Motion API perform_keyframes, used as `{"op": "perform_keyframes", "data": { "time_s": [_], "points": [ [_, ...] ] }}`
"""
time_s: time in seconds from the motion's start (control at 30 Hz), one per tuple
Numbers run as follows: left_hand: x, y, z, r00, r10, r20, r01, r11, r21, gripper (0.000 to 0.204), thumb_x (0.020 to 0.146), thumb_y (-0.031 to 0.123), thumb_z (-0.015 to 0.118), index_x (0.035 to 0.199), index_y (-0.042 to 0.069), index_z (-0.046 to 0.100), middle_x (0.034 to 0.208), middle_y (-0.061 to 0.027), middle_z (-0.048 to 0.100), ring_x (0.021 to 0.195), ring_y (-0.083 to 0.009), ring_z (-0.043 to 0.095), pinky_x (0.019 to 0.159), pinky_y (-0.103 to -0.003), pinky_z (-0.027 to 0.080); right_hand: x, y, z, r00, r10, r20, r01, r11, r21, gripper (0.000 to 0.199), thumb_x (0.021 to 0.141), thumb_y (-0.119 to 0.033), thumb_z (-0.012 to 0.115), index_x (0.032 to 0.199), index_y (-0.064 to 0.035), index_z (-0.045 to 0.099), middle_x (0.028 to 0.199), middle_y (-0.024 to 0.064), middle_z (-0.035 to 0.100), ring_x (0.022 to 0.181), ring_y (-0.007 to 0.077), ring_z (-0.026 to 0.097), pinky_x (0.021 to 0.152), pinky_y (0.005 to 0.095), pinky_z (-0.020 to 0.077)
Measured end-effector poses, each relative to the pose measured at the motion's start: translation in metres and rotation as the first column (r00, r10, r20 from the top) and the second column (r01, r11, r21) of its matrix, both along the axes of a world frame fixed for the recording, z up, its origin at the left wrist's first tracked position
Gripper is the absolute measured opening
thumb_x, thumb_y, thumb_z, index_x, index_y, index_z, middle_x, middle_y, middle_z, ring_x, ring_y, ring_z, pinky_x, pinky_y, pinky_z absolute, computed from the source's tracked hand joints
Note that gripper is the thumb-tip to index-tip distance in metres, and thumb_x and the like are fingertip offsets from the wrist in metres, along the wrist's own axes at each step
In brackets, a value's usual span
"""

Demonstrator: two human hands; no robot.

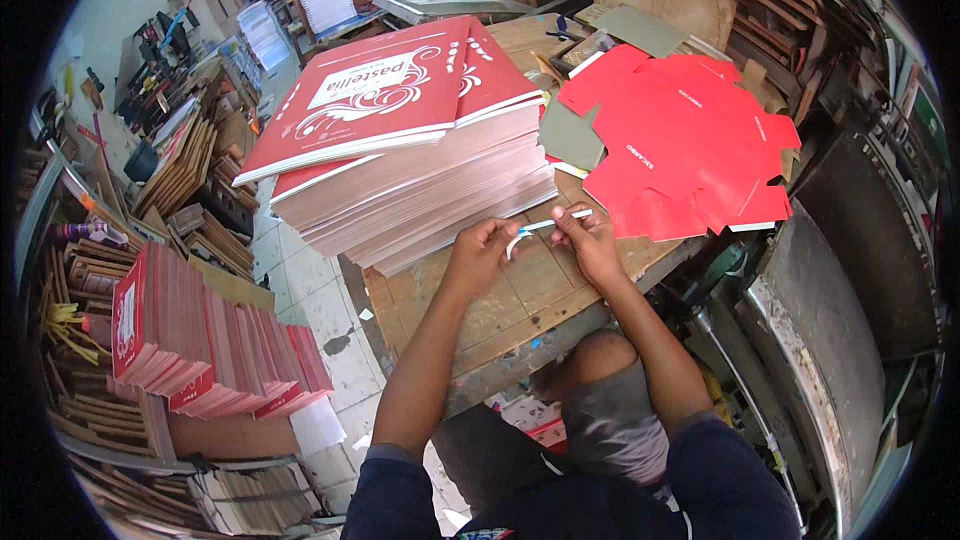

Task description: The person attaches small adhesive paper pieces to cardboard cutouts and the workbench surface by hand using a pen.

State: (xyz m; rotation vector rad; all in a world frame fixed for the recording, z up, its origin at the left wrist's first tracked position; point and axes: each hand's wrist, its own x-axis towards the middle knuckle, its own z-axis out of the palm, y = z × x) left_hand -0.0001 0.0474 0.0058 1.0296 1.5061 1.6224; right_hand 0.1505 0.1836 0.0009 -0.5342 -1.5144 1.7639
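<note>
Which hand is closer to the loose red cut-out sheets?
The right hand. It sits right beside the red sheets, at their lower-left edge. The left hand is farther left, nearer the tall stack. Both hold a white strip.

Print workshop: stacked red box blanks point(410, 155), cardboard.

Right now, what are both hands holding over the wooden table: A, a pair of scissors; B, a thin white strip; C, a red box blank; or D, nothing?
B: the left hand and right hand pinch a thin white strip between them.
</note>
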Motion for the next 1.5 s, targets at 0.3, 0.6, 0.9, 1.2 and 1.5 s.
{"op": "perform_keyframes", "data": {
  "time_s": [0.3,0.6,0.9,1.2,1.5],
  "points": [
    [0.000,0.008,-0.008,0.999,-0.025,0.029,0.025,1.000,-0.001,0.025,0.092,0.023,0.066,0.102,0.000,0.066,0.076,-0.0014,0.063,0.066,-0.0069,0.053,0.058,-0.022,0.042,0.006,0.003,0.005,1.000,0.014,0.028,-0.013,1.000,-0.019,0.028,0.090,-0.030,0.069,0.081,-0.0065,0.058,0.068,0.0021,0.061,0.061,0.0082,0.056,0.060,0.0228,0.0451],
    [-0.004,0.001,-0.012,0.999,-0.043,-0.024,0.046,0.994,0.103,0.023,0.093,0.025,0.064,0.103,0.005,0.068,0.078,0.0002,0.063,0.067,-0.0056,0.055,0.056,-0.024,0.045,0.004,-0.003,-0.002,1.000,0.006,0.027,-0.003,0.992,-0.126,0.019,0.093,-0.029,0.065,0.096,-0.0108,0.058,0.078,-0.0031,0.053,0.070,0.0083,0.051,0.064,0.0252,0.0433],
    [-0.007,-0.012,-0.012,0.998,0.036,-0.060,-0.022,0.975,0.220,0.023,0.085,0.024,0.067,0.082,0.001,0.070,0.059,-0.0059,0.062,0.053,-0.0108,0.057,0.049,-0.028,0.046,-0.003,0.012,-0.018,0.999,-0.030,0.012,0.029,0.997,0.078,0.029,0.097,-0.034,0.058,0.083,-0.0075,0.056,0.072,-0.0011,0.049,0.069,0.0087,0.045,0.065,0.0247,0.0369],
    [-0.011,0.003,-0.022,0.985,0.026,-0.168,0.019,0.964,0.264,0.020,0.079,0.021,0.071,0.086,0.002,0.071,0.067,-0.0076,0.066,0.058,-0.0137,0.061,0.054,-0.032,0.047,-0.001,0.016,-0.015,0.997,-0.062,0.051,0.054,0.987,0.153,0.036,0.098,-0.034,0.055,0.075,-0.0066,0.051,0.069,-0.0004,0.044,0.067,0.0106,0.041,0.064,0.0267,0.0359],
    [-0.008,-0.001,-0.014,0.984,0.055,-0.167,-0.006,0.959,0.283,0.020,0.075,0.019,0.070,0.087,0.002,0.070,0.070,-0.0080,0.067,0.063,-0.0154,0.064,0.055,-0.032,0.050,0.013,0.076,-0.050,0.969,-0.167,0.180,0.060,0.873,0.484,0.028,0.099,-0.026,0.055,0.099,0.0010,0.062,0.080,0.0047,0.051,0.077,0.0171,0.050,0.071,0.0329,0.0431]
  ]
}}
